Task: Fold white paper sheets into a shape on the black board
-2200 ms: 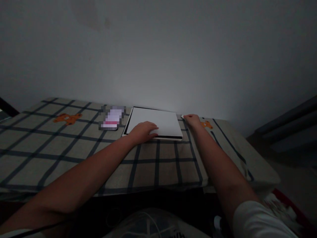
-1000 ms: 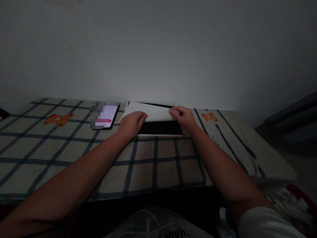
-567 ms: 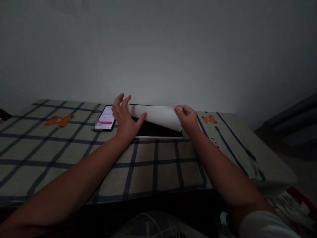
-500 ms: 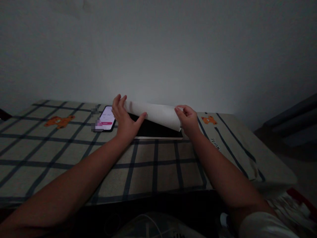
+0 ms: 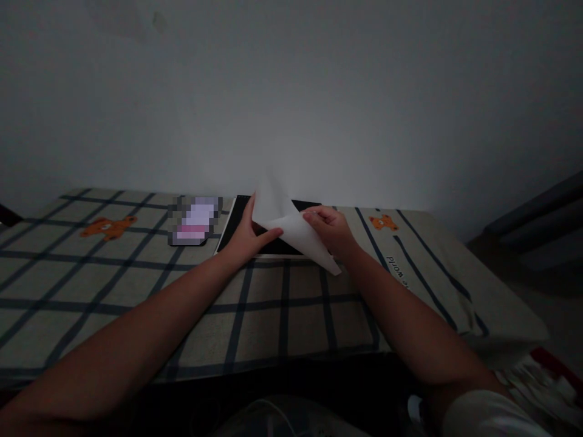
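Note:
A white sheet of paper (image 5: pixel 291 227) is lifted off a flat black pad (image 5: pixel 237 220) that lies near the far edge of the table. My left hand (image 5: pixel 246 237) pinches the sheet's left part between thumb and fingers. My right hand (image 5: pixel 330 230) grips its right side, fingers closed. The sheet is bent, one corner standing up and another hanging toward me over the table. The room is dim.
The table (image 5: pixel 136 285) wears a beige cloth with dark check lines and orange bear prints (image 5: pixel 109 227). A lit phone (image 5: pixel 195 221) lies left of the black pad. A grey wall stands right behind. The table's right end drops off near a dark ledge (image 5: pixel 532 212).
The sheet lay flat on the pad under my left hand. Both hands took its edges, rolled it up off the pad, and now hold it bent, drawn toward me.

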`<action>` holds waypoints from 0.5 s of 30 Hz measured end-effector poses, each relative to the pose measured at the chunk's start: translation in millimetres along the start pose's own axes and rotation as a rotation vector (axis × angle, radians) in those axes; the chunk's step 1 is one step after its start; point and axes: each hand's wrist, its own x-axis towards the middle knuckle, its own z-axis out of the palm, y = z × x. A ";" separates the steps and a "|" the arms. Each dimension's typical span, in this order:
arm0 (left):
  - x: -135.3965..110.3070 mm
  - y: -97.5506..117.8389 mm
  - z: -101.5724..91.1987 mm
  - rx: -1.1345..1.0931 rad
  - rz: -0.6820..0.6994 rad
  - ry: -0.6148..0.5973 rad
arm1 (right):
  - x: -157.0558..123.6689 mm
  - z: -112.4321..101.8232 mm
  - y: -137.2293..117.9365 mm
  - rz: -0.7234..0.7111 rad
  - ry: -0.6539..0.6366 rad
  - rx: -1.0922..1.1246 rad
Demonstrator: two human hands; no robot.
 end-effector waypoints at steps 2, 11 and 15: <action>-0.9 4.4 -0.8 0.007 -0.036 0.027 | 0.3 -1.0 -1.8 -0.019 0.007 -0.011; 4.3 13.9 -11.5 -0.116 -0.252 0.214 | 4.3 -8.3 -2.3 -0.055 0.077 0.027; 8.8 13.8 -17.9 -0.341 -0.272 0.237 | 11.1 -15.8 4.6 -0.024 0.153 0.115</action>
